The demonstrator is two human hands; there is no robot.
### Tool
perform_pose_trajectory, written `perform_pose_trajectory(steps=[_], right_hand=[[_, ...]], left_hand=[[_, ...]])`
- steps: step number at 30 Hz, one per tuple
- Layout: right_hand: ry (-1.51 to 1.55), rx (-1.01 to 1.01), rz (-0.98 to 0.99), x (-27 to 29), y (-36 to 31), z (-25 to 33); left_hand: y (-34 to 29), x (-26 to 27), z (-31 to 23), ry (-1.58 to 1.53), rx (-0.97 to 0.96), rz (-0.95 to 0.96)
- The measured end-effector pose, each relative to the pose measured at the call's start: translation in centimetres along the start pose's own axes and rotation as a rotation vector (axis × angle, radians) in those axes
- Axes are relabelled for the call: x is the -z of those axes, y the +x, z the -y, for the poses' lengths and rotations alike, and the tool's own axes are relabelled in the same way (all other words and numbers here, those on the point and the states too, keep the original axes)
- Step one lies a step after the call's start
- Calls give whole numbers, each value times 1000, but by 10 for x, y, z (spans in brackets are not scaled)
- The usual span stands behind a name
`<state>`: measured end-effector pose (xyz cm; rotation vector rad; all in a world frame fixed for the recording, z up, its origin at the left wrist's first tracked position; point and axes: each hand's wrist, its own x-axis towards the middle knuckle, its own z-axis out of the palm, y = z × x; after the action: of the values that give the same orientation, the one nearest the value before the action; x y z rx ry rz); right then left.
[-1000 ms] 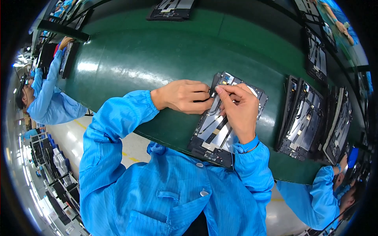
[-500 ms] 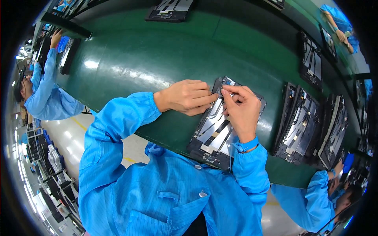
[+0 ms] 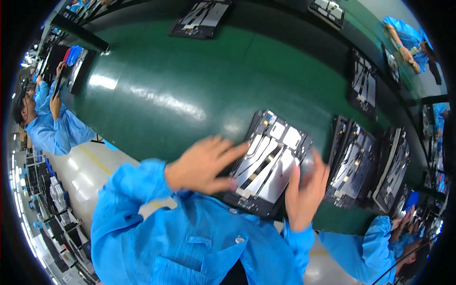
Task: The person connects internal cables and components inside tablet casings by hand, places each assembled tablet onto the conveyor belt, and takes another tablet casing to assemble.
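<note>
An opened tablet-like device [image 3: 266, 175], with silver battery panels, black ribbon cables and a black frame, lies on the green work surface in front of me. My left hand [image 3: 202, 164] is at its left edge, blurred, with thumb and forefinger spread and nothing seen between them. Beside the right edge is my right hand [image 3: 306, 192], its thumb and fingers apart and holding nothing visible. Whether the fingertips touch the frame I cannot tell.
To the right, several similar opened devices [image 3: 354, 164] lean close together on the green work surface [image 3: 190, 71]. Another device [image 3: 202, 18] lies at the far side, and one more [image 3: 365, 84] at the far right. People in blue smocks work at left and right.
Both hands have drawn apart from the device's upper end, where their fingertips were pinched close together. The left moved down and left, the right downward; the device's upper part is now uncovered.
</note>
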<state>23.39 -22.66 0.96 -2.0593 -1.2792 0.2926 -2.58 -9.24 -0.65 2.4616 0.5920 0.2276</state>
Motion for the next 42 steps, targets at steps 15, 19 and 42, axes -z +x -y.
perform_pose_trajectory(steps=[15,19,42], right_hand=[[-68,116,-83,-137,224,-26],[213,169,-76,-118,191,-9],[163,225,-68,-58,58,-3]], left_hand=[[144,32,132,283,-15,-407],[130,87,171,196,-46,-598],[-8,103,102,-1056,853,-742]])
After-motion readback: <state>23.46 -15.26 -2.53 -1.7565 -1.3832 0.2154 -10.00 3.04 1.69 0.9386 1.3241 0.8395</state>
